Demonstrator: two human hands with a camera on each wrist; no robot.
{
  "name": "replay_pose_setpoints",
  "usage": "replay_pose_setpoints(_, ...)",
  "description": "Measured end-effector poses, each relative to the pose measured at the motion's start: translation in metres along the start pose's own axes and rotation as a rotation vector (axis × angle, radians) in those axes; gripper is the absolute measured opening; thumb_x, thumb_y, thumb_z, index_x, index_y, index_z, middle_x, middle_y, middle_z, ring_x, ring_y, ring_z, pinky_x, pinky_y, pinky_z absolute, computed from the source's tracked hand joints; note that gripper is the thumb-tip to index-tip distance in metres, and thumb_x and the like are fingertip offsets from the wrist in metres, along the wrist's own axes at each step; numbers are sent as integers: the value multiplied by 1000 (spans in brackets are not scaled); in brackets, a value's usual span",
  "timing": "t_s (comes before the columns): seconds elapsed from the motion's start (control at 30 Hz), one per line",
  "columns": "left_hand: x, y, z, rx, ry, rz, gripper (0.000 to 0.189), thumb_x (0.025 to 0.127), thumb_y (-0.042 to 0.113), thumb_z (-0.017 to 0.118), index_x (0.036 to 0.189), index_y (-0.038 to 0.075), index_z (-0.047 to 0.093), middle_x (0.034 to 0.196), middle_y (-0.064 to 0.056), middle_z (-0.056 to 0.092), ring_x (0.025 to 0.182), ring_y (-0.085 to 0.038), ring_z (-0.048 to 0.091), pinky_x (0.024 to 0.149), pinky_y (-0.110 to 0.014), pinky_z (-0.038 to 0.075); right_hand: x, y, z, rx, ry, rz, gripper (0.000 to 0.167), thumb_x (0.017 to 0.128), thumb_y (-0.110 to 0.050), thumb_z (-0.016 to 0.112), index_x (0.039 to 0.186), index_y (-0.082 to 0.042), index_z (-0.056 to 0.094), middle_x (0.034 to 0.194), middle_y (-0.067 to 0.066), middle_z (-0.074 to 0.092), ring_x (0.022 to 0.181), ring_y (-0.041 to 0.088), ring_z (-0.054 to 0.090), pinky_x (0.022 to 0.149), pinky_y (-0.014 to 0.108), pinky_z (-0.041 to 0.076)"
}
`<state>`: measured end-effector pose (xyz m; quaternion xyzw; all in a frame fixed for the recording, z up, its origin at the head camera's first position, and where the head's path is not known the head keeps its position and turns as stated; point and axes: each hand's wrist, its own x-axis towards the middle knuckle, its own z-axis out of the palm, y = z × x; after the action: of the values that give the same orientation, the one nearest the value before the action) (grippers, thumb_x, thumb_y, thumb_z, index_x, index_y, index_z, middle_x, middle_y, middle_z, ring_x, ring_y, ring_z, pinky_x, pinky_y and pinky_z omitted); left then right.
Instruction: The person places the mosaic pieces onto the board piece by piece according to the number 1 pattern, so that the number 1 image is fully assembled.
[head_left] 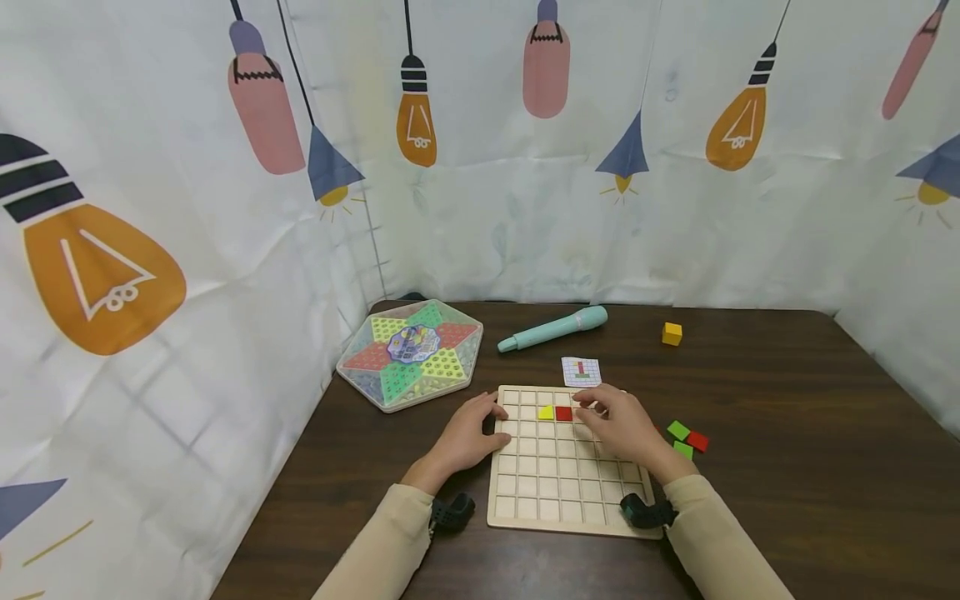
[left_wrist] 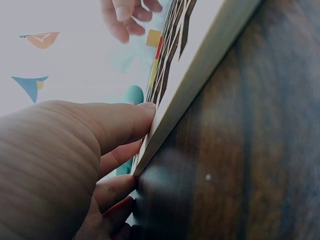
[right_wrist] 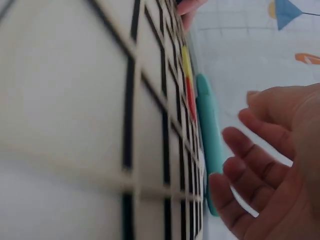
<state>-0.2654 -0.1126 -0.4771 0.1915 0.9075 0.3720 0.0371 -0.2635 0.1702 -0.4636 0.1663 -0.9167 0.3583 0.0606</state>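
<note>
A pale wooden grid board (head_left: 525,487) lies on the dark table. In its second row from the far edge sit a yellow block (head_left: 546,412) and a red block (head_left: 563,413), side by side. My left hand (head_left: 467,435) rests against the board's left edge, its thumb and fingertips touching the rim. My right hand (head_left: 624,423) hovers over the board's far right part, fingers loosely bent; in the right wrist view this hand (right_wrist: 272,155) has nothing between its fingers. Beyond the board's far edge lies a small printed pattern card (head_left: 581,372).
Right of the board lie green blocks (head_left: 678,430) and a red block (head_left: 697,442). Farther back stands an orange-yellow cube (head_left: 672,334). A teal, pen-like stick (head_left: 555,329) lies behind the card. A hexagonal star-patterned game box (head_left: 375,342) is at back left.
</note>
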Motion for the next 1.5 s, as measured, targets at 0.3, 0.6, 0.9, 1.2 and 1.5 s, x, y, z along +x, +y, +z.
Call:
replay_pose_setpoints(0.3,0,-2,1,8,-2,-5,23,91,22,70,110,12,64,153,-13,38,145,-33,27,112,-57,29,-25,14,-19,-22,65,27,24,94,-19,67,117,-12,70,102,-3,65,84,15,56,73,32,51)
replay_pose_setpoints(0.6,1,0,-2,-1,-1,5,22,91,21,70,110,12,64,154,-12,37,145,-33,26,112,-57,28,-36,28,-43,-67,151,47,26,94,-14,66,119,-7,68,103,3,66,84,17,57,72,35,51)
replay_pose_setpoints(0.9,2,1,-1,16,-2,-10,22,91,22,70,109,13,64,154,-11,38,145,-32,26,113,-56,28,-41,41,-54,-181,95,132,26,92,-16,68,116,-6,69,114,15,65,97,33,60,82,54,52)
replay_pose_setpoints(1.2,0,1,0,9,-8,0,22,91,22,70,110,12,64,154,-11,37,145,-32,26,112,-56,29,-45,48,-58,-254,-23,149,14,87,-9,72,100,-8,76,106,13,68,105,42,58,90,63,45)
replay_pose_setpoints(1.5,-1,1,-1,18,-2,3,22,91,22,70,110,12,65,154,-11,38,145,-32,27,112,-56,29,-44,47,-56,-266,-39,154,23,85,-12,74,107,-5,74,108,14,68,104,41,59,88,61,47)
